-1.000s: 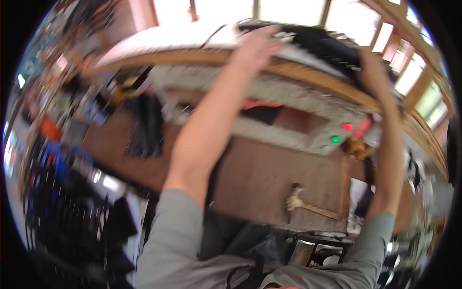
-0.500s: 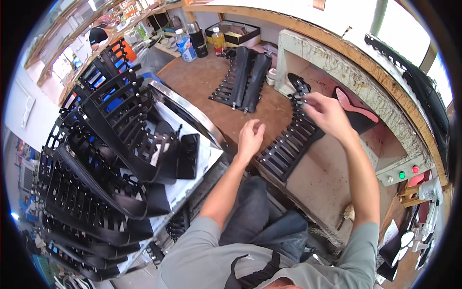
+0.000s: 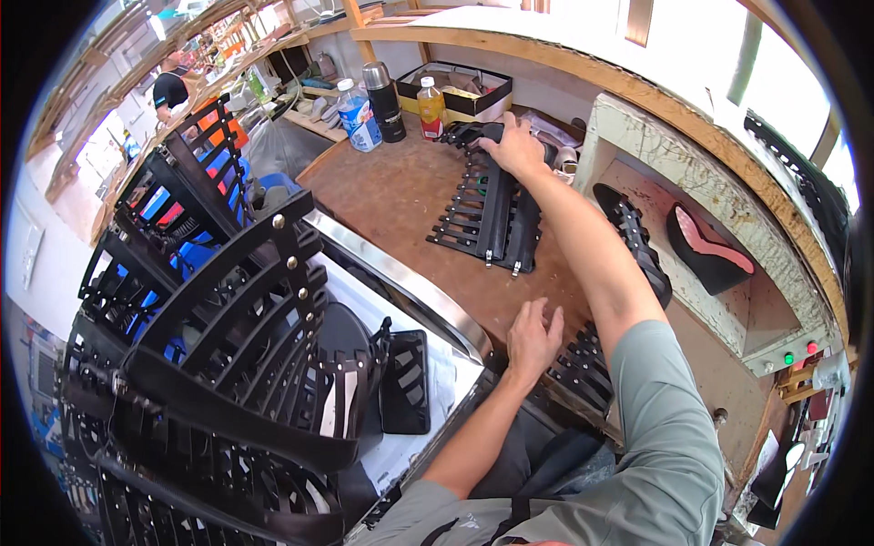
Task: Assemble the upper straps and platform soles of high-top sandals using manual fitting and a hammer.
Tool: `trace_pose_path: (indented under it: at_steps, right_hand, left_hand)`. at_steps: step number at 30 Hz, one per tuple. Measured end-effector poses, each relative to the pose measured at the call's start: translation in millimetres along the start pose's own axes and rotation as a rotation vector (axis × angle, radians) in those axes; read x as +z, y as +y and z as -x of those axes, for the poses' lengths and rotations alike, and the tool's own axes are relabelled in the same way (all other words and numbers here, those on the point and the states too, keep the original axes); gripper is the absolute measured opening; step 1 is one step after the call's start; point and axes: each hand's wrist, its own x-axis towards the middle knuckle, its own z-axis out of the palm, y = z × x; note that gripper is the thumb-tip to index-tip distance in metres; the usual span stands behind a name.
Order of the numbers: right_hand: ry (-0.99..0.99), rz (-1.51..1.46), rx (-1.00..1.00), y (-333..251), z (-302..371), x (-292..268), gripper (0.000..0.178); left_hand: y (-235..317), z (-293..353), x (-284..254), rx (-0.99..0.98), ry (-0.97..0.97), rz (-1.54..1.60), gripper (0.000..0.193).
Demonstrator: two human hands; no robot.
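Observation:
At the far part of the brown worktable, my right hand [image 3: 517, 153] has thumb and fingers closed around the top end of a black strapped boot upper [image 3: 496, 214]. This upper lies with its ladder of studded straps to the left and buckles at the near end. My left hand [image 3: 535, 344] hovers empty by the table's near edge, fingers loosely apart. Just right of it, another black strapped upper [image 3: 583, 369] hangs over the edge, partly hidden by my right arm. A black wedge shoe with a pink insole [image 3: 708, 241] rests inside the worn, box-shaped machine [image 3: 619, 123].
Many black strapped uppers [image 3: 228, 382] crowd a white-topped stand on the left, beside a black phone [image 3: 403, 382]. Two bottles [image 3: 358, 116], a black flask [image 3: 382, 102] and a box [image 3: 464, 84] line the back. Green and red buttons [image 3: 789, 358] sit on the machine. Another person [image 3: 171, 89] is far off.
My right hand has moved from the strapped piece by the machine to the far upper and closed on its end. My left hand stays empty near the table edge. The view has shifted.

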Motion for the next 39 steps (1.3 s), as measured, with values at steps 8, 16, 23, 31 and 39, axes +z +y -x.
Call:
trace_pose_path:
  at_steps: [8,16,23,31,39]
  right_hand:
    - [0.225,-0.107,-0.152,-18,2,-26,0.063]
    - [0.348,-0.278,-0.284,-90,129,-294,0.057]
    - [0.296,-0.303,-0.082,6,266,-402,0.049]
    - [0.300,-0.999,0.430,166,398,-402,0.031]
    - [-0.009,-1.466,0.759,227,354,-331,0.023]
  left_hand:
    - [7,5,2,-0.035,-0.020,0.041,0.027]
    - [3,-14,6,-0.069,-0.091,-0.045,0.039]
    - [35,25,59,-0.080,-0.706,0.428,0.037]
    - [30,34,-38,-0.548,-0.560,0.413,0.081]
    - [30,-79,5,-0.583,-0.431,0.670,0.093]
